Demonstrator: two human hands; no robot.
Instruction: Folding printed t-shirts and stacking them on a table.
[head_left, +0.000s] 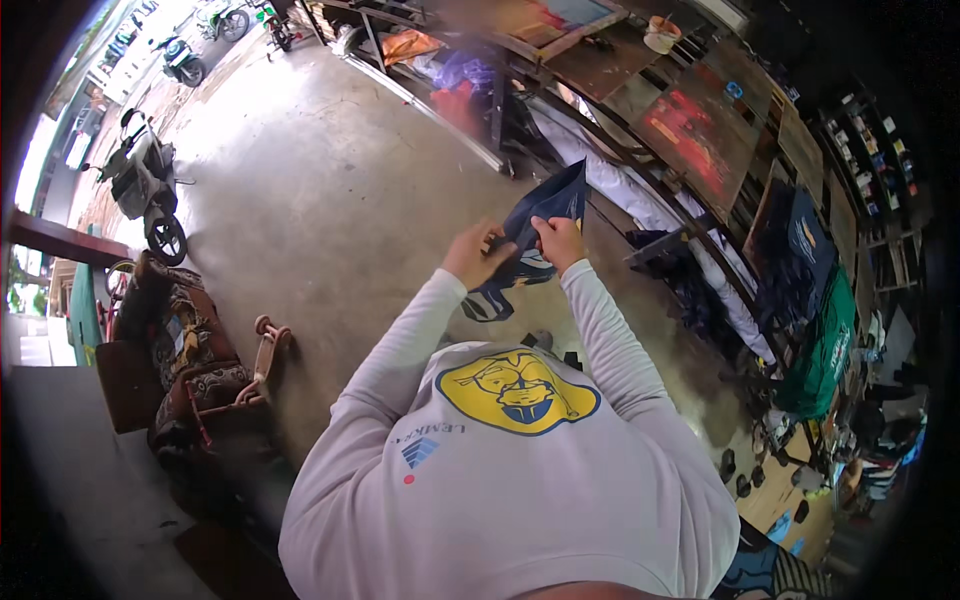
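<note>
A dark navy fabric bag, printed on its lower part, hangs in front of my chest. A strap-like loop dangles at its lower left. My right hand pinches the fabric between thumb and fingers near the right side. At the bag's left edge is my left hand, its thumb and fingers apart. Whether those fingertips touch the cloth is unclear. The bag's upper corner points up and to the right, and part of its print is hidden behind my hands.
Worktables with a red-stained board run along the right, with white rolls beneath. More navy fabric and a green bag hang there. To the left stand a worn patterned sofa and a parked scooter. Concrete floor lies between.
</note>
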